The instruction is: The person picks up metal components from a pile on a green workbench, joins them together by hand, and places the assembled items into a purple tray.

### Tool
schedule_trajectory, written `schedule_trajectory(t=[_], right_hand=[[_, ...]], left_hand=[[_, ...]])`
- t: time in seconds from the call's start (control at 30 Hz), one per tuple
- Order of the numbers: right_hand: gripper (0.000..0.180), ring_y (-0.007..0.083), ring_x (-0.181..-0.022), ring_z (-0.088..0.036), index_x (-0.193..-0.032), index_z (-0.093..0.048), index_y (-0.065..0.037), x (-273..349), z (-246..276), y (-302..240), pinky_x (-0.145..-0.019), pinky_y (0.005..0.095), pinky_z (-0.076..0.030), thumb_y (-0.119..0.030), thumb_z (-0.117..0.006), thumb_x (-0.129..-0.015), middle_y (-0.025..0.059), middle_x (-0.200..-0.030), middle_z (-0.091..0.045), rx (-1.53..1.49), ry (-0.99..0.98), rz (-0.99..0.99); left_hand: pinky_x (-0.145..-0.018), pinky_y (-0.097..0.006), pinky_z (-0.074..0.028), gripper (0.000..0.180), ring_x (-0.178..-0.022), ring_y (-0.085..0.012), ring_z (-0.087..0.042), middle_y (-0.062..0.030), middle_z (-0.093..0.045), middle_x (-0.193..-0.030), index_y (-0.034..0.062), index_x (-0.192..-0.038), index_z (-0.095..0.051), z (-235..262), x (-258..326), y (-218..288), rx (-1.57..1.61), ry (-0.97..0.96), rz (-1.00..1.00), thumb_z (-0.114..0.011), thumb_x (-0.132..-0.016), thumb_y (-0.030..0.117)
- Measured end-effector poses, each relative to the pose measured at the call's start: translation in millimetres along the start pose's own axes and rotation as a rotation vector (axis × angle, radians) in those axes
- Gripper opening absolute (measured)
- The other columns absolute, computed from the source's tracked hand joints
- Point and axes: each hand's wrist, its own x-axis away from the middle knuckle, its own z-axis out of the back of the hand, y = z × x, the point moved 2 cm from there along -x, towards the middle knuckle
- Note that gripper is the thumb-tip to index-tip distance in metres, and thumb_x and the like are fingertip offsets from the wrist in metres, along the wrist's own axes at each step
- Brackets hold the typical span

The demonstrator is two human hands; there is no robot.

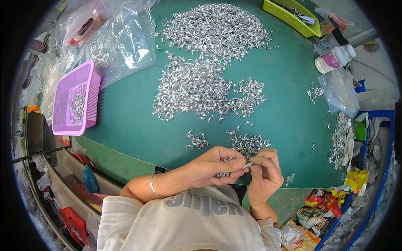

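Note:
At the near edge of the table, my left hand [217, 163] is closed around several small curved silver metal pieces [226, 161]. Its thumb and forefinger pinch one more silver piece [248, 165] at the fingertips. My right hand [268, 169] meets it there, its fingers closed on a small flat tan piece [256, 160] pressed near the silver one; what the tan piece is made of I cannot tell. Just beyond my hands lies a loose pile of the same curved pieces [251, 143], with a smaller cluster [197, 139] to its left.
Two large heaps of silver pieces [215, 29] cover the far and middle green table [293, 104]. A purple basket [93, 104] holds some at the left, beside clear plastic bags [134, 46]. A yellow-green tray [289, 16], a white bottle [328, 62] and a blue-edged rack [368, 138] stand right.

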Motion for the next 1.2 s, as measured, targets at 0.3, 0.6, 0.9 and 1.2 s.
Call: schedule_trajectory(t=[0.3,0.6,0.9,1.2], right_hand=[[0.012,0.0204,-0.075,-0.048,-0.08,-0.061,0.006,-2.1,-1.2,-3.3,-0.064,0.0287,-0.039,-0.002,-0.065,-0.073,0.0102,-0.08,-0.054,-0.031,-0.05,-0.018],[0.01,0.0198,-0.076,-0.047,-0.082,-0.059,0.006,-4.3,-3.2,-5.9,-0.065,0.0281,-0.039,0.0,-0.062,-0.074,0.0104,-0.082,-0.054,-0.064,-0.09,-0.047],[0.007,0.0169,-0.075,-0.046,-0.082,-0.058,0.005,-4.1,-6.2,-7.0,-0.067,0.026,-0.038,0.001,-0.059,-0.076,0.0091,-0.082,-0.052,-0.164,-0.098,-0.137],[0.008,0.0169,-0.075,-0.048,-0.081,-0.058,0.005,-3.4,-7.7,-2.0,-0.066,0.0259,-0.039,0.008,-0.057,-0.073,0.0094,-0.083,-0.054,-0.176,-0.107,-0.191]], left_hand=[[-0.038,-0.019,-0.018,0.022,-0.046,-0.0046,-0.031,0.0016,-0.043,-0.061,-0.0007,-0.087,-0.057,0.7,0.7,-3.1,0.011,-0.04,0.001,-0.056,-0.087,0.021],[-0.036,-0.018,-0.021,0.023,-0.045,-0.0052,-0.034,-0.0018,-0.045,-0.063,0.0007,-0.088,-0.057,2.9,1.2,-4.9,0.052,-0.092,-0.024,-0.057,-0.086,0.024],[-0.039,-0.018,-0.019,0.024,-0.046,-0.0036,-0.03,0.003,-0.041,-0.061,-0.0015,-0.085,-0.056,-1.3,4.5,-2.1,0.073,-0.07,0.013,-0.054,-0.088,0.023],[-0.038,-0.017,-0.019,0.024,-0.047,-0.0041,-0.032,0.0026,-0.041,-0.062,-0.0005,-0.086,-0.056,3.6,4.5,-1.4,0.023,0.001,0.013,-0.056,-0.087,0.024]])
